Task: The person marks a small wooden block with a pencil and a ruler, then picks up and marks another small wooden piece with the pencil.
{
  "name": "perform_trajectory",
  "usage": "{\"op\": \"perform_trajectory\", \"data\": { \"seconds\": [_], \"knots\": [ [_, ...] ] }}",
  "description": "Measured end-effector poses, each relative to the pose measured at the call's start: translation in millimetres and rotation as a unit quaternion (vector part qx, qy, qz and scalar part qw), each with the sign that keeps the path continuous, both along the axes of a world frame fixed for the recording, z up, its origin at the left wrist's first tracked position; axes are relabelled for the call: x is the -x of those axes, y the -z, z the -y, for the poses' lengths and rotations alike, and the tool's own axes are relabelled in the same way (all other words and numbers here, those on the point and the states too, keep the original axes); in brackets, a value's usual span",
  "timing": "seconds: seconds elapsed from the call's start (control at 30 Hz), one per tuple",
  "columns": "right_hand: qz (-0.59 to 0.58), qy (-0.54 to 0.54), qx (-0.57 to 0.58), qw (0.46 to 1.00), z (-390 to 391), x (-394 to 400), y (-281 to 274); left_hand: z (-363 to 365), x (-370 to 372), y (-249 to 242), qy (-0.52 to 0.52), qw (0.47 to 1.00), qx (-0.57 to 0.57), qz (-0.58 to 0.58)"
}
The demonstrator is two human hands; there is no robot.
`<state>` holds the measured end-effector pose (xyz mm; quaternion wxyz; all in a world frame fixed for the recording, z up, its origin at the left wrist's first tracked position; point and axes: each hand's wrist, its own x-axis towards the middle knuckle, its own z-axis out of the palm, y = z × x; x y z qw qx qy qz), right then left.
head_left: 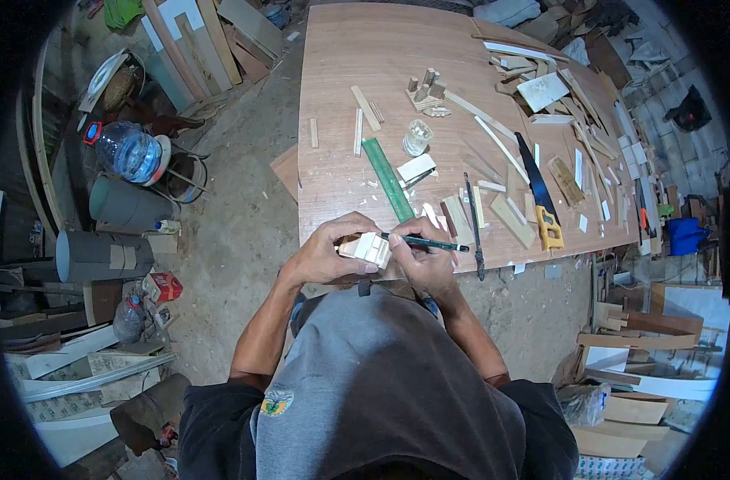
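Observation:
My left hand (pixel 318 256) is closed round a small pale wooden piece (pixel 368 248), built from several parts, held at the table's near edge. My right hand (pixel 430 266) grips a dark pencil (pixel 430 242), its tip end close to the wooden piece. The fingers of both hands nearly meet, partly hiding the piece. Just beyond them a green ruler (pixel 387 180) lies slanted on the table (pixel 381 48). To the right of my right hand are wood strips (pixel 458 220) and a long thin dark tool (pixel 472 216).
A handsaw (pixel 533 172) with a yellow handle lies on the right, near a heap of wood offcuts (pixel 541 92). A clear jar (pixel 418 138) and a small wooden model (pixel 427 92) stand mid-table. On the floor at left are a water bottle (pixel 129 152) and grey cylinders (pixel 105 256).

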<state>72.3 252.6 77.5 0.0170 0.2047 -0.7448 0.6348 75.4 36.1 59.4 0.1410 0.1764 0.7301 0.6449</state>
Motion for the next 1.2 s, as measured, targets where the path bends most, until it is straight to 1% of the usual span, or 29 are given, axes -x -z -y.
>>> {"op": "perform_trajectory", "data": {
  "seconds": [0.13, 0.23, 0.3, 0.33, 0.4, 0.53, 0.63, 0.7, 0.87, 0.93, 0.97, 1.0, 1.07, 1.13, 1.2],
  "knots": [
    [0.017, 0.008, -0.001, 1.000, -0.4, -0.8, 1.0, 0.1, 0.4, 3.5, -0.003, 1.000, -0.003, -0.018],
    [0.001, -0.012, -0.031, 0.999, -1.8, -3.0, -2.5, -0.3, 0.6, -2.7, 0.004, 1.000, 0.001, -0.003],
    [-0.020, -0.062, -0.014, 0.998, -2.4, -5.6, 1.1, -0.1, 0.4, -0.9, 0.002, 1.000, 0.000, 0.004],
    [-0.020, -0.062, -0.015, 0.998, -2.7, -5.7, 1.5, 0.3, 0.4, -0.3, -0.001, 1.000, -0.001, 0.011],
    [-0.073, -0.101, -0.032, 0.992, -3.4, -6.3, 2.2, 0.9, 0.8, -0.1, -0.003, 1.000, -0.002, 0.004],
    [-0.042, -0.123, -0.013, 0.991, -3.0, -7.9, 2.6, 2.4, 3.0, 2.0, -0.002, 1.000, -0.008, -0.001],
    [-0.041, -0.112, -0.004, 0.993, -1.2, -5.9, -0.3, 1.9, 3.6, 5.1, -0.001, 1.000, -0.012, -0.003],
    [-0.018, -0.040, -0.010, 0.999, -0.5, -3.1, -0.6, 0.9, 3.5, 6.0, 0.001, 1.000, -0.008, -0.002],
    [-0.021, 0.004, -0.009, 1.000, -1.6, 5.6, 11.8, -0.3, 3.1, 5.6, -0.002, 1.000, -0.012, -0.010],
    [0.059, 0.059, 0.049, 0.995, -0.1, 3.9, 16.9, -0.4, 3.7, 3.7, 0.011, 0.999, -0.023, -0.022],
    [0.048, 0.057, 0.101, 0.992, 0.6, 6.0, 20.7, -0.6, 3.6, 3.1, 0.011, 0.999, -0.023, -0.022],
    [0.048, 0.057, 0.101, 0.992, 0.1, 4.6, 20.6, -0.6, 3.5, 2.5, 0.010, 0.999, -0.036, -0.017],
    [0.107, 0.028, 0.183, 0.977, -1.0, -2.1, 16.0, -0.2, 3.6, 4.0, 0.009, 0.999, -0.048, -0.012],
    [0.102, 0.027, 0.169, 0.980, -1.5, -8.0, 14.4, 0.4, 3.6, 11.1, 0.003, 0.997, -0.082, -0.013],
    [0.097, 0.026, 0.155, 0.983, -1.7, -10.4, 15.8, 0.9, 3.6, 15.0, 0.009, 0.996, -0.089, -0.013]
  ]
}}
